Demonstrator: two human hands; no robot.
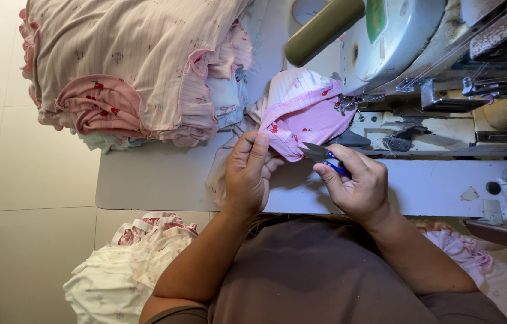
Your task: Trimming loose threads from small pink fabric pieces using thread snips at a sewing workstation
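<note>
My left hand (247,174) pinches the pink cloth (304,117) taut at the table's (163,180) front edge. My right hand (355,183), closed around snips (321,154), sets the blades against its hem.

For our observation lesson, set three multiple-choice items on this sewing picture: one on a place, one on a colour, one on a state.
1. Where does the stack of folded striped pink garments lie?
A. on the table's left end
B. on the floor
C. on the person's lap

2. What colour is the cherry-print fabric piece at the grey sewing machine?
A. green
B. pink
C. black

3. What does the right hand hold?
A. nothing
B. a cup
C. small blue-handled thread snips

Answers: A, the stack rests there; B, the cloth is pink; C, blades point at the cloth pinched by the left hand.
</note>
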